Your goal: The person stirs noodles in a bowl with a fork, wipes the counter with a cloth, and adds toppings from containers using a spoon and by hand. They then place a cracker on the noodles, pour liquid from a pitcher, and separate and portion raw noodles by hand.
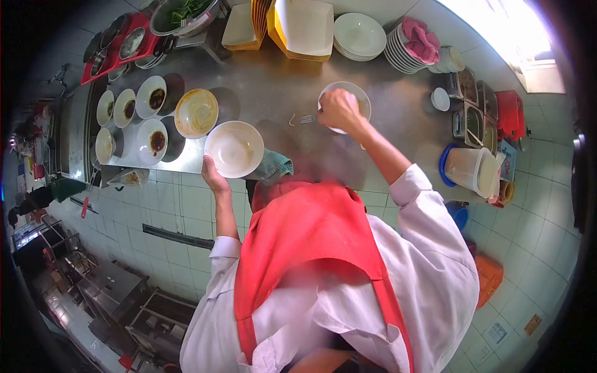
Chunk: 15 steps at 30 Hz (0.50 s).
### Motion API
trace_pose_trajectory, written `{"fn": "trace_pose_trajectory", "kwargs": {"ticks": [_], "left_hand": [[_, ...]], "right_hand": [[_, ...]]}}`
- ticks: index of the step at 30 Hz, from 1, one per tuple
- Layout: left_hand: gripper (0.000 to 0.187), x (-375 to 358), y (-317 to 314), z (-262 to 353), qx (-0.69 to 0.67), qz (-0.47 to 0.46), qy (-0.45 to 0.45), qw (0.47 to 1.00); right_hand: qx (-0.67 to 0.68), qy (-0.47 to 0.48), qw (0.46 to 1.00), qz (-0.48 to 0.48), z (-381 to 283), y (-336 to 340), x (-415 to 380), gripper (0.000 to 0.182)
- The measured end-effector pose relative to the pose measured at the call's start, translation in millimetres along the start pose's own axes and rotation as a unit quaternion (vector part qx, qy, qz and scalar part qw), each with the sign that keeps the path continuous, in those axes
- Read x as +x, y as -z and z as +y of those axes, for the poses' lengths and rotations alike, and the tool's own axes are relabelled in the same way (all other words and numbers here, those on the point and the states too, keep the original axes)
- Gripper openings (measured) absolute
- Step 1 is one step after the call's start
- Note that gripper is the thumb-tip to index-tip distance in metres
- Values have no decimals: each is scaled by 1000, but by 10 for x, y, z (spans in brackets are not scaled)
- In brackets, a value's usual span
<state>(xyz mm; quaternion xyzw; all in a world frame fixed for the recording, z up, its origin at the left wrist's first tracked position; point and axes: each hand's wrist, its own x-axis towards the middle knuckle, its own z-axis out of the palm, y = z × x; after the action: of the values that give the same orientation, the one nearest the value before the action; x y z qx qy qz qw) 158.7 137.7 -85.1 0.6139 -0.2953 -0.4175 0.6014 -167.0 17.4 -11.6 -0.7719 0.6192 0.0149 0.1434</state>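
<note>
Stainless steel counter [261, 81] carries sauce bowls at left. Left hand [211, 171] grips the near rim of an empty white bowl [234, 148]. Right hand [337, 109], fingers closed, rests in a glass bowl [360, 96] beside a fork [305, 118].

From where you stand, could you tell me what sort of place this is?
It looks like a restaurant kitchen. A steel counter holds small bowls of dark sauce set out in rows, stacks of plates stand at the back, and the person wears a red apron. The left hand holds a white bowl.
</note>
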Motion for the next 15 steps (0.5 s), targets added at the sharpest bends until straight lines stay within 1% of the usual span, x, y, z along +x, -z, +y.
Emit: {"fn": "trace_pose_trajectory", "kwargs": {"ticks": [2,4,5,7,8,10,11,13,15], "left_hand": [[57,-20,29,7,-6,6,-1,1000],[57,-39,23,35,-11,2,-3,1000],[57,-47,31,27,-12,5,-4,1000],[64,-60,87,37,7,-1,2,1000],[64,-64,117,42,10,1,1,1000],[65,-92,135,69,6,13,12,1000],[65,-96,153,70,6,15,13,1000],[66,-91,193,72,8,10,15,1000],[62,-89,196,79,5,20,15,1000]], "right_hand": [[-15,-2,1000,9,-94,-246,11,23],[44,5,996,81,-101,-465,74,17],[44,8,996,81,-85,-531,99,17],[155,66,981,95,-111,-592,145,16],[158,68,981,95,-115,-620,172,16],[239,72,962,108,-94,-628,212,17],[240,73,962,106,-58,-621,239,17],[311,75,943,89,-3,-485,272,18],[325,75,939,80,83,-271,244,20]]}}
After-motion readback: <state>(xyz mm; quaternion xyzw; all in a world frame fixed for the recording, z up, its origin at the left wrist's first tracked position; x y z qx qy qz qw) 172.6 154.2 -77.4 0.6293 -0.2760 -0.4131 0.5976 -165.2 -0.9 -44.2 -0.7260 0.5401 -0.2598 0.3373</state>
